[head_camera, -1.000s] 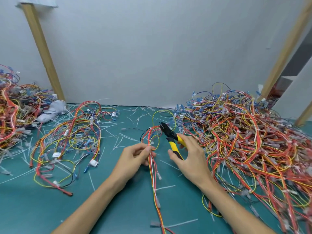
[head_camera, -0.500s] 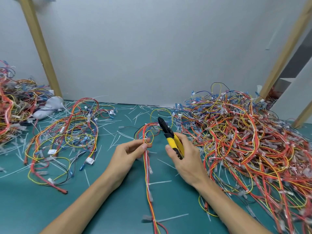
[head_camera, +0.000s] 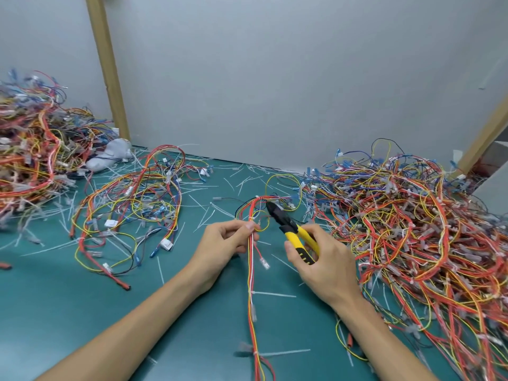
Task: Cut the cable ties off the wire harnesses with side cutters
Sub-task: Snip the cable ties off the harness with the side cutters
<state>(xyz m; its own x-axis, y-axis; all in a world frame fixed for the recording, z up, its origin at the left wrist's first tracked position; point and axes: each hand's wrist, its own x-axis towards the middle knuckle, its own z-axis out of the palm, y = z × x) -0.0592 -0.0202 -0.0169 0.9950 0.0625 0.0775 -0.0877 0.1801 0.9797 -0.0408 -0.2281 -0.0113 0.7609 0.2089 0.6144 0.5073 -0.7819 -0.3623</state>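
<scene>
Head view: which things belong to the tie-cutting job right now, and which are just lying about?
In use: left hand, held harness, its cable tie, right hand, side cutters.
Lying about: right pile, loose harness at left, far-left pile, cut tie scraps, grey cloth.

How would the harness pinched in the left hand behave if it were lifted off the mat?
Likely floppy: the harness bends in loose loops beyond the left hand and trails limply across the mat. Probably light, since its thin wires are held by a fingertip pinch. Its protruding cable ties might snag on neighbouring wires.
</scene>
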